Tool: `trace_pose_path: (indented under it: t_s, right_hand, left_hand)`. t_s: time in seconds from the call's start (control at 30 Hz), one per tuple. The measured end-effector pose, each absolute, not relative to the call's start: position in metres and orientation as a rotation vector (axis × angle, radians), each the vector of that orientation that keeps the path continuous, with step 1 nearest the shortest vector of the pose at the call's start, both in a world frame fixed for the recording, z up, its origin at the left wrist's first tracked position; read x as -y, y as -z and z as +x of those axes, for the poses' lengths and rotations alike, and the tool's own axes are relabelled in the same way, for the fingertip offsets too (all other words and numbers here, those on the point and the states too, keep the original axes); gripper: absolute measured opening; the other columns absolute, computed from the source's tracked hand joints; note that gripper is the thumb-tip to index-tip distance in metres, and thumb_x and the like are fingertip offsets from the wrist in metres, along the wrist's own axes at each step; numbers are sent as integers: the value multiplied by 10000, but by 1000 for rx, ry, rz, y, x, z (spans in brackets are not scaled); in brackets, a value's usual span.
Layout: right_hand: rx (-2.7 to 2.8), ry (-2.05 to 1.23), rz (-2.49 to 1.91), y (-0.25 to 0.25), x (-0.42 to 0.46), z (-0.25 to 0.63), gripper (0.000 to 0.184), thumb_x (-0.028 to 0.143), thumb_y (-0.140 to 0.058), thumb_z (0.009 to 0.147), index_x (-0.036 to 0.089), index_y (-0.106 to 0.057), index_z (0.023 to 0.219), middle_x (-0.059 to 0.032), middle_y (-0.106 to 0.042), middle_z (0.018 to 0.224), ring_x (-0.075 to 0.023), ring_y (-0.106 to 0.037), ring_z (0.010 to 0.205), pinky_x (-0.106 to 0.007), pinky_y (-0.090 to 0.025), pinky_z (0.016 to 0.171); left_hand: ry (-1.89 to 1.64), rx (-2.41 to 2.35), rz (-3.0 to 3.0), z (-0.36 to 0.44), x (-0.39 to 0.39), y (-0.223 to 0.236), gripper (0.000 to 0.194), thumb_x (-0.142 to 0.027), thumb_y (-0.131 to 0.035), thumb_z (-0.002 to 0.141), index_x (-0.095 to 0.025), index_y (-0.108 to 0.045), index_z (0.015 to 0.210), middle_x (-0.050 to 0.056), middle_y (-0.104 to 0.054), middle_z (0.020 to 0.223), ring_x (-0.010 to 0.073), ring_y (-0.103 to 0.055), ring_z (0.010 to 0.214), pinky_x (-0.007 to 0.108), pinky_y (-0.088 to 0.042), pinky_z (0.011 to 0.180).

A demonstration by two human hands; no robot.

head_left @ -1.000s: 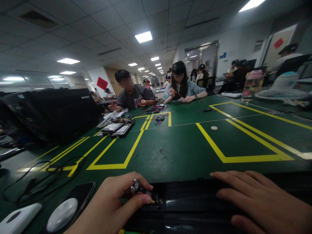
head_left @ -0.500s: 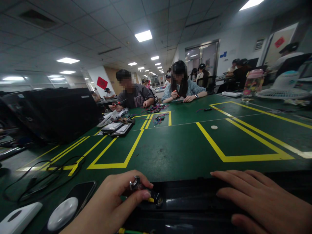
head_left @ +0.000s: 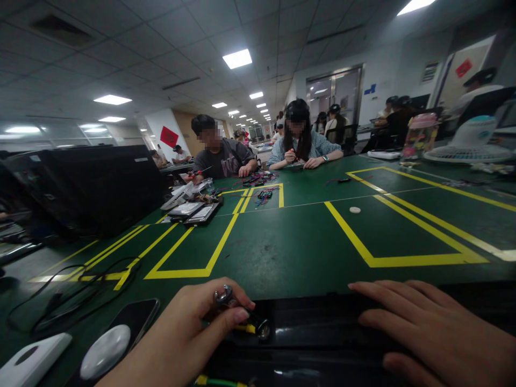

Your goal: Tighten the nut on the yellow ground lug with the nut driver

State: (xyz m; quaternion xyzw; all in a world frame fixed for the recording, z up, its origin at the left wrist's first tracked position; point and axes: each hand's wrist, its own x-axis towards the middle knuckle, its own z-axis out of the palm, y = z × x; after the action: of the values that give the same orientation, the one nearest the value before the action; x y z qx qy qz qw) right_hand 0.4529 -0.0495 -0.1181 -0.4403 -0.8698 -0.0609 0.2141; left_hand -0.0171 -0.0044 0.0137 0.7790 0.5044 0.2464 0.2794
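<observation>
I have the left hand (head_left: 197,328) closed on a small metal wrench (head_left: 223,295); thumb and index finger pinch its shank, and the forked head projects above the grip. The wrench is positioned over the left part of the black casing (head_left: 314,322), which lies along the near edge of the green desk (head_left: 274,252). A round, shiny metal piece (head_left: 264,329) shows just beyond the fingertips. I cannot tell whether it belongs to the wrench or to the casing. A yellow piece (head_left: 244,327) is visible below the thumb.

I have the right hand (head_left: 427,328) palm down over the right part of the casing, fingers extended, slightly spread and gripping nothing. Contact at each fingertip cannot be confirmed from this view.

Below the left hand, a green-and-yellow wire (head_left: 221,382) enters at the bottom edge. To the left of the forearm: a black phone (head_left: 139,312), a white mouse (head_left: 105,352) overlapping it in view, a white box (head_left: 36,357) and a looped black cable (head_left: 52,301).

Farther out, a white disc (head_left: 355,210) lies inside a yellow tape outline (head_left: 419,261). Two co-workers sit at the far side; the one in patterned sleeves (head_left: 274,155) holds an orange-handled tool.
</observation>
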Motion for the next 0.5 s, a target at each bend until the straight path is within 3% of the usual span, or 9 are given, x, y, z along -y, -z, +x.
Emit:
trace_pose_path:
  t_s: [0.1,0.23,0.37,0.5]
  right_hand:
    - [2267,23,-1266,114,46,440,615,805,-707,1245,443,-822,1729,-91,-810,1744,-554,-727,1643,-783,-708,1271]
    - [2243,7,-1253,109,43,428,653,845,-678,1245,447,-811,1745,-94,-825,1716,-556,-718,1653,-793,-698,1277]
    - [2283,37,-1248,110,44,438,589,763,-734,1254,457,-808,1752,-78,-799,1765,-554,-726,1653,-794,-708,1276]
    - [2497,229,-1182,115,47,455,419,570,-627,1329,548,-798,1711,29,-623,1955,-513,-795,1587,-861,-755,1178]
  left_hand:
    - [-569,-1386,2060,-10,3,-25,349,-504,-731,1078,-268,-987,1075,86,-992,989,329,-921,912,404,-670,828]
    - [-571,-1381,2036,-3,0,-36,359,-520,-698,1045,-261,-947,1038,95,-984,975,336,-918,908,417,-682,822]
    - [-532,-1378,2023,1,-1,-42,365,-529,-680,1017,-254,-919,1019,110,-978,979,353,-912,915,452,-689,847]
    - [-546,-1356,1963,2,1,-45,327,-520,-720,1014,-255,-912,1013,97,-971,980,337,-905,912,443,-699,854]
